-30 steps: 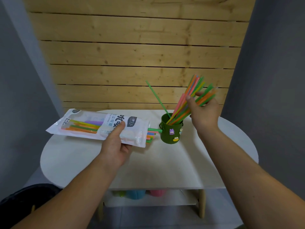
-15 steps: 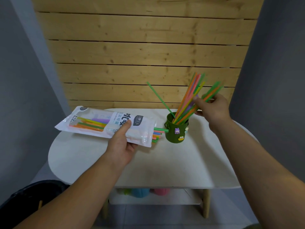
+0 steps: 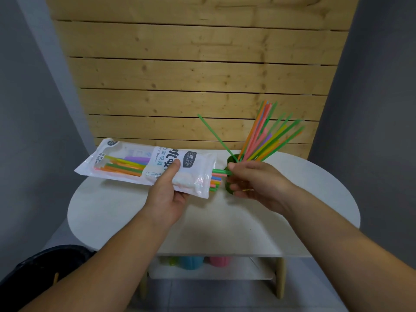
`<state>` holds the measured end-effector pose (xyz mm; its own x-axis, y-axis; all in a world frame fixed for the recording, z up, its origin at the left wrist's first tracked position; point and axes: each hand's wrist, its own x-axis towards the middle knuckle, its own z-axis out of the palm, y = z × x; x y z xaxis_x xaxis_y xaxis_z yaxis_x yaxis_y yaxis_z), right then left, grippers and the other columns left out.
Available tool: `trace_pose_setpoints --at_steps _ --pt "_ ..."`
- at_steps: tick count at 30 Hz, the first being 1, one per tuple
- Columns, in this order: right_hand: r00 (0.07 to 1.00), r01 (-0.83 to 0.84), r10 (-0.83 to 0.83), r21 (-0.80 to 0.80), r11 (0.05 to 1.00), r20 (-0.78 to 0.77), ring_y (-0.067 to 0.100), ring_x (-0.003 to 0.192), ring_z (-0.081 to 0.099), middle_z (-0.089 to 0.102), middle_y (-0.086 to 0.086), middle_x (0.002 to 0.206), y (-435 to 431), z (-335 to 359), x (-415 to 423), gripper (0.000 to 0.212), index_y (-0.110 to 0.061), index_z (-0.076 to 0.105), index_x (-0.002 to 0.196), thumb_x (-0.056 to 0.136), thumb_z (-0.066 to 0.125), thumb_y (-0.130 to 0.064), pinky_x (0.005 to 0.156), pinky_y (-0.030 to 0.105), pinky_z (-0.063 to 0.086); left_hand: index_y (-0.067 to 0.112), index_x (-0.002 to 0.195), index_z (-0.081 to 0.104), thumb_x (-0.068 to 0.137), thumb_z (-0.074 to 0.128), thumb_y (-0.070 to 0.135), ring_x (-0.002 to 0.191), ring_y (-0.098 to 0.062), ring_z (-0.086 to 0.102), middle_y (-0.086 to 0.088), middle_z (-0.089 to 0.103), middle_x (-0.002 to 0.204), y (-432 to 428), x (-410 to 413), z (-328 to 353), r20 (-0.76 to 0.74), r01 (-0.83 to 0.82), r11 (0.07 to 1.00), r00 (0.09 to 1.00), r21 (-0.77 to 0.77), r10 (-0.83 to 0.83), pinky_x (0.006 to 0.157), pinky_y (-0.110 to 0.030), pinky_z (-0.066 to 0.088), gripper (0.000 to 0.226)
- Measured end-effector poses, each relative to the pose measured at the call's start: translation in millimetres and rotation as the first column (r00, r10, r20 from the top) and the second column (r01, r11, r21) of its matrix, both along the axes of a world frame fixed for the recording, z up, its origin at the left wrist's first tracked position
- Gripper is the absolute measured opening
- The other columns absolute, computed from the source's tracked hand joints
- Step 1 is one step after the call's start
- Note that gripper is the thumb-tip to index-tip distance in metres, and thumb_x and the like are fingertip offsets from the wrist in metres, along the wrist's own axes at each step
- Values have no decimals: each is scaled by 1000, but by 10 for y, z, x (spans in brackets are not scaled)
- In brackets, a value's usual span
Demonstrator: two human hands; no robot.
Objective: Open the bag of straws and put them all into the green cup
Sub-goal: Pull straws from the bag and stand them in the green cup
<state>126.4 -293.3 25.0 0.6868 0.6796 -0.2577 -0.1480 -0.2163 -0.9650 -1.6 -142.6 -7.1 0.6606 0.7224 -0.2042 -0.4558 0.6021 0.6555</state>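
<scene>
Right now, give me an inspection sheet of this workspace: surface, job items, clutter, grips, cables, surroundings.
Surface: white rounded table, bare apart from the job's things.
Job's things: bag of straws held above the table, open end toward the green cup; straw ends stick out of it, more remain inside. Straws in cup fan up and right; one green straw leans left.
Clutter: nothing seen on top.
Grips: left hand holds the bag, thumb on top; right hand in front of the cup, fingers at the protruding green straw end, contact unclear.
Cables: nothing seen.
Surroundings: wooden slat wall; blue and pink cups on the lower shelf; dark object on the floor, left.
</scene>
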Motion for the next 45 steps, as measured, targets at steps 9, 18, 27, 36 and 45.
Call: trace_pose_setpoints --at_steps 9,18,27,36,45 --pt "997 23 -29 82 996 66 16 57 65 68 14 71 129 -32 -76 16 -1 71 98 83 75 -3 58 27 60 19 118 66 93 68 13 97 -18 75 -3 79 107 -9 -23 25 -12 12 1000 1000 18 -12 90 -42 59 25" --pt "990 138 -133 200 970 -41 17 58 67 67 17 76 -47 48 70 16 -1 66 103 88 67 4 55 22 59 20 118 64 91 70 11 91 -17 77 -2 80 101 97 -50 38 -2 -44 997 999 -65 44 79 -40 62 29" --pt "975 35 5 174 984 -222 19 72 67 65 11 92 87 -174 -157 32 -13 66 104 84 74 -36 64 30 57 18 127 62 91 70 9 90 -18 77 -4 79 104 124 -55 109 56 -66 991 996 -117 73 70 -38 64 38" --pt "902 354 -185 421 835 -391 9 60 53 57 4 76 437 -86 -400 26 -3 64 114 98 60 -22 56 20 52 16 130 61 90 71 9 93 -21 77 -7 78 111 86 -37 67 35 -38 993 999 -116 42 67 -38 64 42" --pt "928 371 -350 419 829 -129 21 72 74 73 13 78 103 16 -80 26 1 65 93 99 58 -24 71 32 59 17 125 62 91 71 8 90 -16 76 -5 79 105 310 -119 1 18 -133 970 990 -204 140 62 -35 64 37"
